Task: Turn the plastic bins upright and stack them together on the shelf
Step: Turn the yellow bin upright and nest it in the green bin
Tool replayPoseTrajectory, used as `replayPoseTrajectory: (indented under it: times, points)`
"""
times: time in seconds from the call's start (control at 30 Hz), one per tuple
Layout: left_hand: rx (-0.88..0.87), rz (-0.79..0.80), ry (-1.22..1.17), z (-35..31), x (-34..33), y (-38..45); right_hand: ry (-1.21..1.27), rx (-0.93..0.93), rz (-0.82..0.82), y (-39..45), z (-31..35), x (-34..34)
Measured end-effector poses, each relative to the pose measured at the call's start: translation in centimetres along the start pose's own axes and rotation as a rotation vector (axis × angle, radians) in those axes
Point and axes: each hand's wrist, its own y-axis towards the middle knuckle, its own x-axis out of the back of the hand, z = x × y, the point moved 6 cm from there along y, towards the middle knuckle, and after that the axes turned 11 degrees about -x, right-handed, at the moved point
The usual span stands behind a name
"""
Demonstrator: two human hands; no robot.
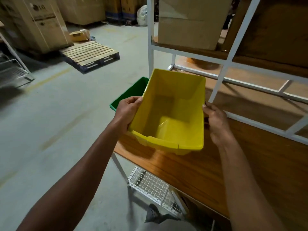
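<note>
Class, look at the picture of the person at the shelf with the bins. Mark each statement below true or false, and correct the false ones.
1. The yellow bin has its opening facing up. True.
2. Only the left hand holds the yellow bin. False: the right hand grips its other side too.
3. A green bin sits behind the yellow one. True.
4. The yellow bin holds a cardboard box. False: it is empty.
</note>
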Motion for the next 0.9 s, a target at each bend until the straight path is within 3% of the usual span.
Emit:
replayPoseTrajectory:
  times: [0.3,0.57,0.67,0.8,0.9]
  points:
    - [-0.042,0.098,0.008,-1.8,2.7,9.9,-0.022,0.027,-0.052,4.2,3.4,-5.6]
    - [-0.149,0.283,0.078,-1.9,6.6,16.9,-0.21,0.059,-0.249,5.5,5.6,-10.6]
    - [-0.325,0.325,0.285,-3.1,8.4,20.1,-0.219,0.089,-0.334,5.2,6.6,-12.8]
    - [-0.759,0.268,0.451,-7.3,9.1,22.2,-0.313,0.116,-0.382,4.9,7.5,-14.8]
    - [-1.053,0.462,0.489,-11.4,6.4,20.9,-0.451,0.16,-0.356,3.9,9.0,-16.7]
